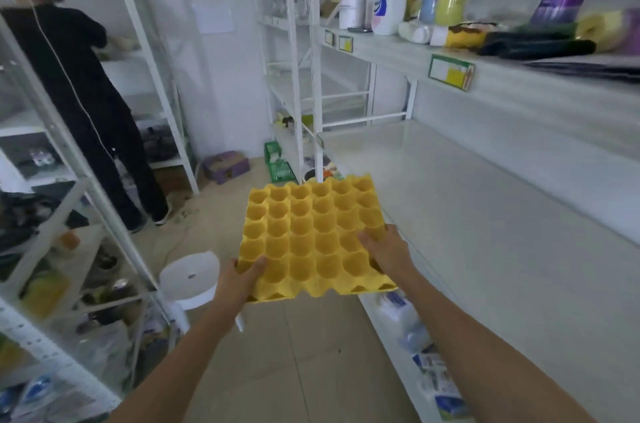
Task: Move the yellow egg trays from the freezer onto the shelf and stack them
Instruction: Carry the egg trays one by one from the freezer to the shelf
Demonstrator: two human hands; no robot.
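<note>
A yellow egg tray with several empty cups is held level in the air over the aisle floor. My left hand grips its near left corner, thumb on top. My right hand grips its right edge, fingers over the cups. The tray's right edge hangs beside the front lip of a wide white shelf on the right, whose surface is bare here. The freezer is out of sight.
A person in black stands at the left racks with their back turned. A white stool sits on the floor below the tray. Bottles and cloths fill the upper right shelf. Green crates and a purple box lie ahead.
</note>
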